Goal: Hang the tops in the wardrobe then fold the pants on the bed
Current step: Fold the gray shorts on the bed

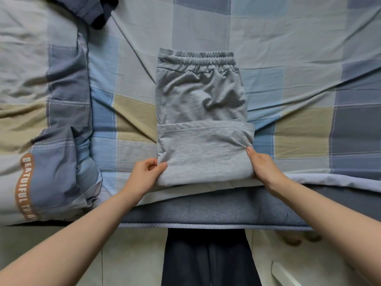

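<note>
Checked bed sheet in blue, grey and tan squares fills most of the view, creased, with diagonal folds running toward the middle. Grey pants lie on the sheet near its front edge, elastic waistband at the far end. Lower part of the pants is folded up over itself, making a doubled panel across the near half.

Left hand at the near-left corner of the pants: thumb on top, fingers curled under, pinching the folded edge. Right hand at the near-right edge of the pants: thumb lies along the side of the fold, other fingers tucked under the cloth and hidden; grip on the fold looks likely, not fully seen. Both forearms bare.

Left of the pants, a bunched duvet in the same check, with an orange band of white lettering. Beyond the pants to the far left, a dark blue garment partly out of view. Nearer than the pants, the mattress edge, then pale floor and the person's dark trousers.
</note>
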